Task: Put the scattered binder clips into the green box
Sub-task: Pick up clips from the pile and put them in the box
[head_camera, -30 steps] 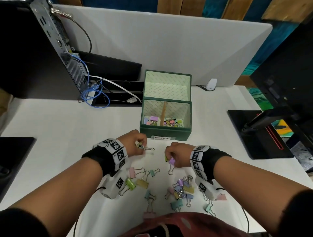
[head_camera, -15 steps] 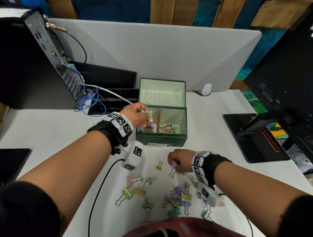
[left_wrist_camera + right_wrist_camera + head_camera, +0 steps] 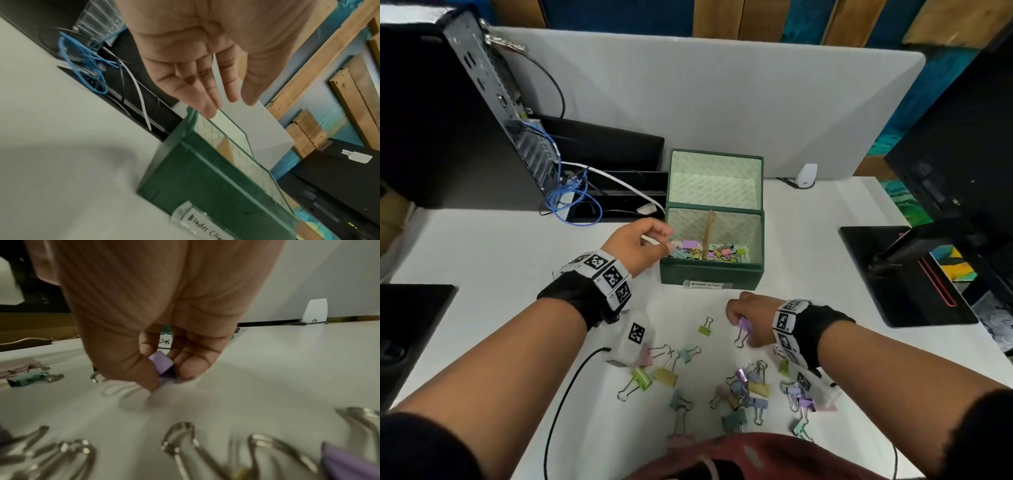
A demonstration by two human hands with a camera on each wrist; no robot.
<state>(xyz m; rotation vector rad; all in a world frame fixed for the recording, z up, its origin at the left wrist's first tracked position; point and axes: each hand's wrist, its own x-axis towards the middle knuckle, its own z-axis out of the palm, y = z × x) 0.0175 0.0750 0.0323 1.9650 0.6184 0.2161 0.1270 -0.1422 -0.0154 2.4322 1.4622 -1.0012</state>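
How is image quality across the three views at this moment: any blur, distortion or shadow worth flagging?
Head view: sharp, with wide-angle bending of the divider edge; green box and scattered binder clips readable. Left wrist view: tilted, open left hand fairly crisp, soft shadow on the desk. Right wrist view: foreground clip handles badly blurred; right hand and its purple clip slightly smeared.

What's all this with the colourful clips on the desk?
A person is tidying binder clips into the green box. The left hand is open and empty at the box's left edge, while the right hand pinches a purple clip on the table. Some clips lie in the box; many are scattered nearby.
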